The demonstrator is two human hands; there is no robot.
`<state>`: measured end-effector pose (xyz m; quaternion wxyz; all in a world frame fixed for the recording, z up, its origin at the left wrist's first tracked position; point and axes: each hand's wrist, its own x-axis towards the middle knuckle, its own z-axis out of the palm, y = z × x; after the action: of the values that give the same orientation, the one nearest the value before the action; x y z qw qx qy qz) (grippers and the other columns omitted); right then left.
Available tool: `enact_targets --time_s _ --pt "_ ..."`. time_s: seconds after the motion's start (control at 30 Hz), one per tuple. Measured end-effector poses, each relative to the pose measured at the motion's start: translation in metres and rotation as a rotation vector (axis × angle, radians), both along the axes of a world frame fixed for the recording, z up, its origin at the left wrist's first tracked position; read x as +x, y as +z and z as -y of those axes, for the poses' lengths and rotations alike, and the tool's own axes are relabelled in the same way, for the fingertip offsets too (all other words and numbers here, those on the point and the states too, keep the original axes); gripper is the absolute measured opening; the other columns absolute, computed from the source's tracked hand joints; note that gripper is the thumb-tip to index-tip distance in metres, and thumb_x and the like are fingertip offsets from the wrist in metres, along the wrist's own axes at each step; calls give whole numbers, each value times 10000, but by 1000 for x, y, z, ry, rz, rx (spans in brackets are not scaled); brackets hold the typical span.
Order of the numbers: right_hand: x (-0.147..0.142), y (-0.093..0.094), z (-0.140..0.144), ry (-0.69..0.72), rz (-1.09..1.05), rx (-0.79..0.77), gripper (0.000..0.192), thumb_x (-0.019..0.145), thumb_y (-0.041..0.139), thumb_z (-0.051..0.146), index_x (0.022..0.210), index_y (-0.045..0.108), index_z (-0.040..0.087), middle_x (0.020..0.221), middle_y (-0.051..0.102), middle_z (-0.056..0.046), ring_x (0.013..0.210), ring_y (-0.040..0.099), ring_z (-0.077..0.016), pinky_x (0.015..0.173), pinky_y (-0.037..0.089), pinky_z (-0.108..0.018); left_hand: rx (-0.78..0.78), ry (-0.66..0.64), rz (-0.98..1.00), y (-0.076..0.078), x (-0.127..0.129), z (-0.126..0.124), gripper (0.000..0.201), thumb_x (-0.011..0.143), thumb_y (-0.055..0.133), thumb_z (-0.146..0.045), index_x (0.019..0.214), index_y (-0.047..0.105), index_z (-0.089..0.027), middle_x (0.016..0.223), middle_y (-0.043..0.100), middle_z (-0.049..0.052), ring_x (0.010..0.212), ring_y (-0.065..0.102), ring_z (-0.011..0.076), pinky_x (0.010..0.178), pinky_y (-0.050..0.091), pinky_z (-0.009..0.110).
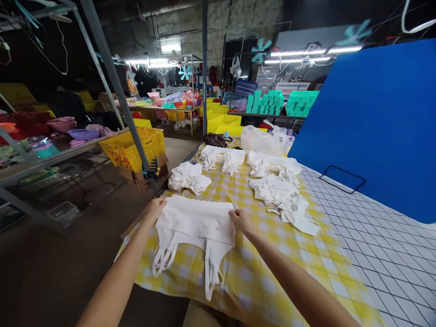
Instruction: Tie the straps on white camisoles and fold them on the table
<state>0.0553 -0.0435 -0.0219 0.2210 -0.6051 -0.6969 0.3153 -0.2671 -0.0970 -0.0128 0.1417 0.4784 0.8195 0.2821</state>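
A white camisole top [197, 220] is stretched out over the near part of the table, its straps hanging toward me. My left hand [156, 209] pinches its far left corner. At the far right corner, my right hand [241, 219] grips the fabric between thumb and fingers. Just beyond the left hand is a crumpled white garment pile [189, 177]. Behind it sits a neater stack of white garments [223, 158]. To the right are a loose white heap [284, 202] and another folded white stack [272, 164].
A yellow checked cloth [269, 254] covers the table. A clear plastic bag [260, 141] and a dark brown bag [218, 139] lie at its far end. A metal post [126, 109] rises at left near a yellow crate [146, 145]. On the right stands a blue board [371, 127].
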Motion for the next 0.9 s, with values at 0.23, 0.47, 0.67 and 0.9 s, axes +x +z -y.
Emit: enact_targets --time_s 0.23,0.47,0.67,0.9 --pt "-7 -17 -24 -54 258 38 263 844 410 285 718 602 158 767 661 -88 706 567 -178 559 300 -255 -100 19 -191 -13 2 -22 257 823 420 -292 827 642 -163 893 678 140 842 619 266 639 388 275" --pt "-18 -28 -28 -67 414 99 308 906 335 287 881 603 137 868 673 -135 788 596 -221 673 334 -306 -189 -16 -392 -22 10 -32 325 896 338 -328 947 614 -164 898 666 163 856 619 289 661 404 312" --pt "-23 -37 -31 -44 439 155 277 919 317 257 912 570 145 806 669 -109 757 598 -202 748 324 -322 -292 -15 -548 -24 12 -37 349 919 286 -342 1012 572 -164 893 663 140 841 623 266 652 410 304" --pt "31 -28 -26 -131 408 278 261 882 377 236 1107 481 153 1080 585 -112 995 514 -217 809 325 -301 -111 35 -835 -18 24 -27 349 886 345 -325 1041 509 -60 957 585 176 907 548 298 762 370 382"
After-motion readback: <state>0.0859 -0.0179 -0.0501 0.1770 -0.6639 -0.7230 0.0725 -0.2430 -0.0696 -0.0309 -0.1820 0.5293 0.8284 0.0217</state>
